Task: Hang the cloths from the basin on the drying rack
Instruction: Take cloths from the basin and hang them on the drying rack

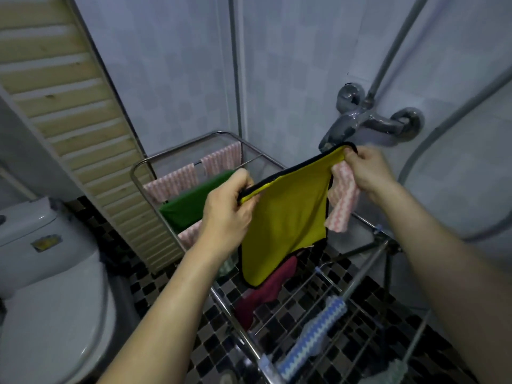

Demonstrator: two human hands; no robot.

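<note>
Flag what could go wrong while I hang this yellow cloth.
1. The yellow cloth, pinched by its top corners in the left hand and right hand, dangles over the maroon cloth; lowered there, they would overlap.
2. The right hand looks close to the shower tap and might bump it.

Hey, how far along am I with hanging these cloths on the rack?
Done: pink striped cloths, a green cloth, a maroon cloth and a blue zigzag cloth hang on the drying rack. In hand: left hand and right hand pinch the yellow cloth by its top corners. Left: draping it; the basin is out of view.
</note>
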